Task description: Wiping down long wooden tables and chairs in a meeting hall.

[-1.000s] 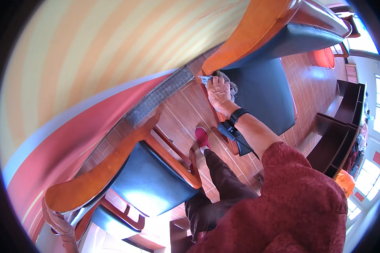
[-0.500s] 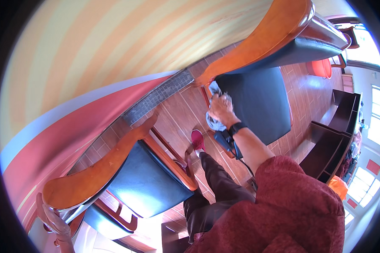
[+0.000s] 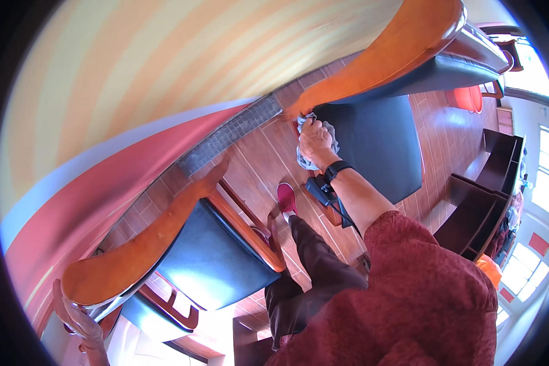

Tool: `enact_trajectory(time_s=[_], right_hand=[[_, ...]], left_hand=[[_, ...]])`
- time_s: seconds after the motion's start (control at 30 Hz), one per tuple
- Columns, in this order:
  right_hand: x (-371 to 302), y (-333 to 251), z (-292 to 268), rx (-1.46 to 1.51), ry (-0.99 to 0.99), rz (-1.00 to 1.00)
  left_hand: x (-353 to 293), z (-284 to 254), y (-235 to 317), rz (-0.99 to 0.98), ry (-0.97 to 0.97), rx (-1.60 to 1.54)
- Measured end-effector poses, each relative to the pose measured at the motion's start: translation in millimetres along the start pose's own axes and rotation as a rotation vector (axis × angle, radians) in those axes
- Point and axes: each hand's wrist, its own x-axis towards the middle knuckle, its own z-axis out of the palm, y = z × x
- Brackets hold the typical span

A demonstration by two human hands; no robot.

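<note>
My right hand is closed on a crumpled grey-white cloth. It presses the cloth to the near edge of a dark-seated wooden chair, beside the front of its curved wooden arm. A black band circles my right wrist, with a dark device and cord hanging below it. At the far lower left, my left hand grips the end of the backrest of a second wooden chair, which has a dark padded seat. Part of that hand's grip is hidden behind the wood.
A striped wall with a dark tiled base runs along the left. Another chair stands behind the second one. Dark shelving and a red-orange bucket are on the right. My foot in a red shoe is between the chairs.
My right hand has shifted slightly up and left with the cloth along the chair's edge, and the cloth has bunched differently. My left hand stays at the backrest.
</note>
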Motion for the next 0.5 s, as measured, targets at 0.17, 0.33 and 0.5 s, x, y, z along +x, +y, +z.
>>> enact_trajectory(time_s=[0.17,0.33,0.5], right_hand=[[-2,-3,-22,0.004,-0.280,0.102],[-31,24,-9,0.026,-0.259,0.028],[-79,73,-27,0.164,-0.478,-0.044]], left_hand=[[5,-1,3,-0.325,-0.121,-0.259],[6,6,6,-0.214,0.011,-0.237],[21,6,36,-0.064,0.034,-0.223]])
